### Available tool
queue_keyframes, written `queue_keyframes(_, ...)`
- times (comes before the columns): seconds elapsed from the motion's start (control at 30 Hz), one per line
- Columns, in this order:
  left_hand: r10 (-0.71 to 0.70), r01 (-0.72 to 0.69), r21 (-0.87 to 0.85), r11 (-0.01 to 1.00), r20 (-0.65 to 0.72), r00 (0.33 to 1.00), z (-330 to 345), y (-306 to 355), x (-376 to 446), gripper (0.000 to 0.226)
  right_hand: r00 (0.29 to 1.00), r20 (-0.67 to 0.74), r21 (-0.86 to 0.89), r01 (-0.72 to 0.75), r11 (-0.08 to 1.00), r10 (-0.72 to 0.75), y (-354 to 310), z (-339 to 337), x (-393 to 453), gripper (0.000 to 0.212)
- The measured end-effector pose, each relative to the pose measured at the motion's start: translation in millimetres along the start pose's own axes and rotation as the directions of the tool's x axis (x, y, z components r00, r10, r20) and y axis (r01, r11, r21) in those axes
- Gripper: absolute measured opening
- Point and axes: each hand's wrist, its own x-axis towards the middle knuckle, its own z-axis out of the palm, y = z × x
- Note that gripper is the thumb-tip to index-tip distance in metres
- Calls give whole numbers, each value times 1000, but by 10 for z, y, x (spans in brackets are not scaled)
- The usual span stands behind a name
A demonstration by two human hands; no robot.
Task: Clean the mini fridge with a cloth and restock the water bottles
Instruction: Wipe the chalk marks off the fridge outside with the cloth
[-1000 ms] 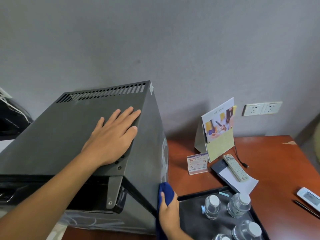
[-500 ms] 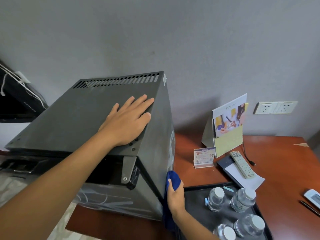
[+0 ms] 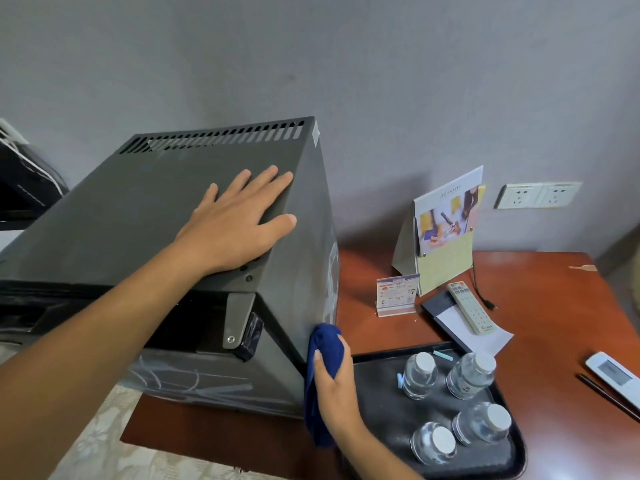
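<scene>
Dark grey mini fridge point(image 3: 145, 216) at nine o'clock of the frame, standing on the red-brown desk point(image 3: 540, 306), vent slots along its far top edge. Left hand point(image 3: 235, 223) flat on the fridge top near its right edge, fingers spread wide, gripping nothing. Right hand point(image 3: 337, 382) at six o'clock, fingers curled around a bunched blue cloth point(image 3: 323, 355), pressing it against the lower front corner of the fridge's right side wall (some cloth hanging below the hand). Just beside that hand, toward four o'clock, a black tray point(image 3: 381, 403) carrying four upright water bottles point(image 3: 446, 410) with white caps. Beyond the tray, toward two o'clock: a grey remote point(image 3: 472, 311) lying on paper, a small card stand point(image 3: 396, 294), a standing brochure point(image 3: 446, 233). White wall sockets point(image 3: 538, 195) above the desk.
</scene>
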Motion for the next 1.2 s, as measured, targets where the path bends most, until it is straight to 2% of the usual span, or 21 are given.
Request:
queue_keyframes(0.1, 1, -1, 2, 1000, -7, 1000, -3, 15, 0, 79, 999, -51, -35, -5, 999, 3, -108, 27, 552, 83)
queue_keyframes(0.23, 21, -21, 14, 1000, -8, 1000, 0, 10, 24, 78, 998, -67, -69, -21, 997, 17, -241, 96, 1521, 67)
queue_keyframes(0.3, 29, -29, 18, 999, -3, 1000, 0, -11, 37, 78, 997, -66, -87, -31, 996, 25, -344, 140, 1947, 74)
queue_keyframes(0.5, 34, -34, 13, 999, 7, 999, -3, -35, 45, 77, 992, -62, -116, -117, 986, 111, -565, 185, 2627, 78)
queue_keyframes(0.67, 34, -34, 1, 999, -6, 999, -16, -58, 61, 75, 996, -81, -108, -45, 993, 37, -776, 215, 2111, 64)
queue_keyframes(0.83, 0, 0, 0, 1000, 13, 1000, -13, -67, 46, 79, 999, -21, -109, 46, 993, -49, -458, 208, 1458, 61)
queue_keyframes(1.07, 1, -1, 2, 1000, 32, 999, -21, -17, 5, 80, 995, 100, -44, -15, 999, 19, -212, -110, 32, 83)
queue_keyframes(1.2, 6, -6, 0, 1000, 26, 1000, -23, -1, -11, 80, 982, 185, 19, -33, 999, 29, -250, -158, -179, 79)
